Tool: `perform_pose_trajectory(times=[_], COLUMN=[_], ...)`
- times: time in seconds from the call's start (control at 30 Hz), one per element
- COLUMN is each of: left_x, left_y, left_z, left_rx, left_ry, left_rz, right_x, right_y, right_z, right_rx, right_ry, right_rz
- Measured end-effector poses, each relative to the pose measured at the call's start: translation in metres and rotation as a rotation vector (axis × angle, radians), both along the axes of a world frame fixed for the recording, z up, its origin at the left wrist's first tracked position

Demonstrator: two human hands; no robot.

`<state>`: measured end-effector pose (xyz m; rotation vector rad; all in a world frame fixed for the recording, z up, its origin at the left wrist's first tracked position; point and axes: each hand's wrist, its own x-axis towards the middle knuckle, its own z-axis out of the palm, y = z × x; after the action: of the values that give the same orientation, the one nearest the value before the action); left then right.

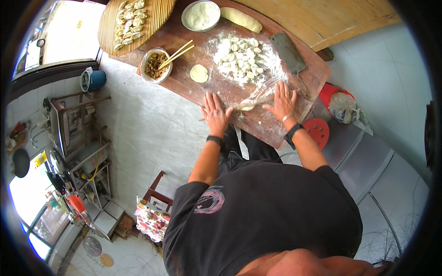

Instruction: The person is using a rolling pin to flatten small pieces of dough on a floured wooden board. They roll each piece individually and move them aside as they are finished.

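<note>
A wooden rolling pin [257,101] lies across a small dough round [247,105] near the front edge of the wooden board [179,74]. On the pin's left end rests my left hand [215,114], its fingers stretched out and not wrapped around it. My right hand [284,103] lies over the other end, also flat with fingers spread; that end of the pin is hidden. Beyond my hands, a heap of small dough pieces [238,62] sits in scattered flour. One flattened dough wrapper [199,73] lies to the left of the heap.
Filling and chopsticks [178,56] occupy a bowl [145,76] at the left edge. Farther back are a round tray [155,20] of dumplings [128,26], a flour bowl [186,26] and a dough log [241,19]. A cleaver [288,51] lies right of the heap. A red stool [316,132] stands below.
</note>
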<state>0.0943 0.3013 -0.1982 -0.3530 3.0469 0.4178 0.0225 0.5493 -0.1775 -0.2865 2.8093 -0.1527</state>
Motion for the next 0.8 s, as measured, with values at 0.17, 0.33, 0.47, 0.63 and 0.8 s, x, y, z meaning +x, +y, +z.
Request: perform_pose_trajectory(times=[0.17, 0.33, 0.47, 0.63, 0.8], left_x=[0.014, 0.019, -0.011, 0.063, 0.025], left_y=[0.009, 0.012, -0.005, 0.017, 0.015], left_z=[0.002, -0.003, 0.003, -0.003, 0.003], left_rx=[0.009, 0.033, -0.03, 0.042, 0.024], left_ry=[-0.067, -0.044, 0.02, -0.079, -0.109], left_rz=[-0.048, -0.011, 0.032, -0.08, 0.089], right_x=[0.033, 0.016, -0.014, 0.057, 0.0], right_y=[0.017, 0.015, -0.008, 0.027, -0.002], right_z=[-0.005, -0.001, 0.0, -0.002, -0.004], right_rx=[0.003, 0.011, -0.04, 0.013, 0.001], right_ry=[-0.064, -0.064, 0.02, -0.084, 0.042], right_rz=[-0.026, 0.049, 0.026, 0.099, 0.081])
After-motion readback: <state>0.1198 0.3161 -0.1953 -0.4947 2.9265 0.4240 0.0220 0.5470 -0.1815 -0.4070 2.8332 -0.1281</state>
